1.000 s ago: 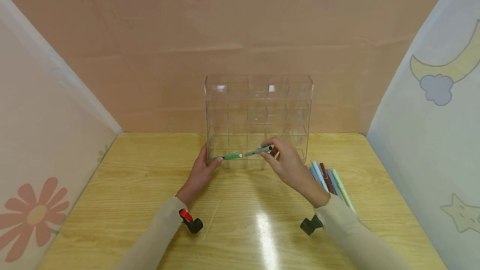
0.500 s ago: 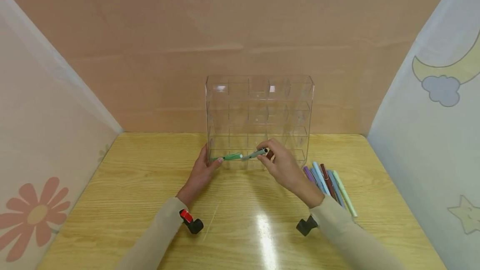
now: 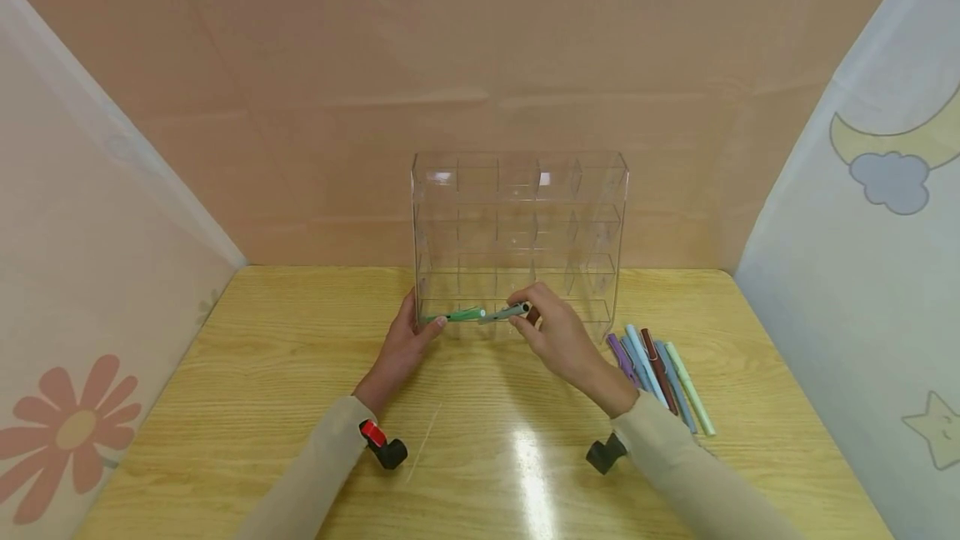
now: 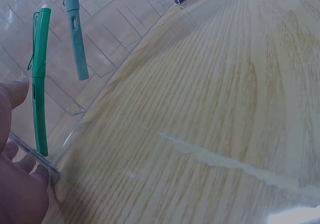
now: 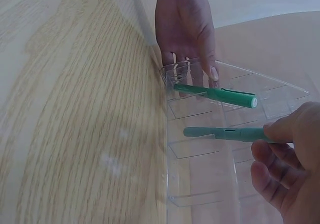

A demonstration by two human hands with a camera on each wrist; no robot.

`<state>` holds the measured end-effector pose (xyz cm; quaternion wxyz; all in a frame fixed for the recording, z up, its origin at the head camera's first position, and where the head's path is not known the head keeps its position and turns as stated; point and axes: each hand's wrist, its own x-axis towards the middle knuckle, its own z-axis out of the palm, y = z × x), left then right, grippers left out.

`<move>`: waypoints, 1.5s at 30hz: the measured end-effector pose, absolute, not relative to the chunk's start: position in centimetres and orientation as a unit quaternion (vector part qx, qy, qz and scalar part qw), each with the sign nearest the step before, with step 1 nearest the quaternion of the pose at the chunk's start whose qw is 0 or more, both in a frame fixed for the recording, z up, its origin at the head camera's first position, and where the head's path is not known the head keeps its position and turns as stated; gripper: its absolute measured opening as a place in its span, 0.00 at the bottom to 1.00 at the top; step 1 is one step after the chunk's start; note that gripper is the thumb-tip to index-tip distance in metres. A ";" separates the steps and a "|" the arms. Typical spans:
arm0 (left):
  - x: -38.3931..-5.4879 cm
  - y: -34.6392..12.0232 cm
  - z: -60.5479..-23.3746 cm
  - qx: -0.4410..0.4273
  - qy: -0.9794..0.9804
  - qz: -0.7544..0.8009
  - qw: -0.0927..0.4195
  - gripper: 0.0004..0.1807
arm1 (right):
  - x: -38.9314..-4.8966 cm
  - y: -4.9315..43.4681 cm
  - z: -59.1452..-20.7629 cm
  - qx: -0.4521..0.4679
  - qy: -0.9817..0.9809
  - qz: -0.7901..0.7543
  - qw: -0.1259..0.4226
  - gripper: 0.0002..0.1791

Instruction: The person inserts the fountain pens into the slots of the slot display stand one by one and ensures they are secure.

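Note:
A clear acrylic rack point(image 3: 517, 232) with several small compartments stands upright on the table. My left hand point(image 3: 397, 348) grips its lower left corner, thumb in front and fingers around the side panel. A green pen point(image 5: 230, 97) leans in the bottom row's leftmost compartment, cap end outward, beside the left thumb. My right hand point(image 3: 558, 336) pinches a grey-green pen point(image 5: 225, 133) near its capped end. That pen's free end points into the bottom row, next to the green pen; in the left wrist view the grey-green pen point(image 4: 77, 39) is to the right of the green pen point(image 4: 40, 79).
To the right of the rack several pens lie side by side on the wooden table point(image 3: 300, 340): purple point(image 3: 621, 352), blue, light blue, dark red point(image 3: 658, 369) and pale green point(image 3: 690, 386). A thin strip point(image 3: 425, 444) marks the tabletop in front. Fabric walls surround the table.
My right hand has moved left and slightly down, bringing the grey-green pen's free end to the bottom row near the green pen. The purple pen now shows fully. My left hand stays put.

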<state>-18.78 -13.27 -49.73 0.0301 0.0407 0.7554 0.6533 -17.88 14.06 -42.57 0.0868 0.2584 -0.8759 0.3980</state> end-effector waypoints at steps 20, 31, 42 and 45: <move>-18.7 -13.1 -49.7 0.050 0.749 0.660 0.026 0.46 | -18.4 13.5 -43.9 0.249 -0.880 0.398 0.079 0.12; -18.7 -13.1 -49.7 0.048 0.745 0.665 0.026 0.46 | -18.7 13.2 -44.4 0.236 -0.882 0.402 0.070 0.11; -18.6 -13.1 -49.7 0.043 0.753 0.656 0.027 0.46 | -18.9 13.2 -44.7 0.228 -0.885 0.400 0.063 0.11; -18.6 -13.2 -49.7 0.042 0.755 0.654 0.027 0.46 | -18.9 13.3 -44.7 0.225 -0.888 0.398 0.057 0.14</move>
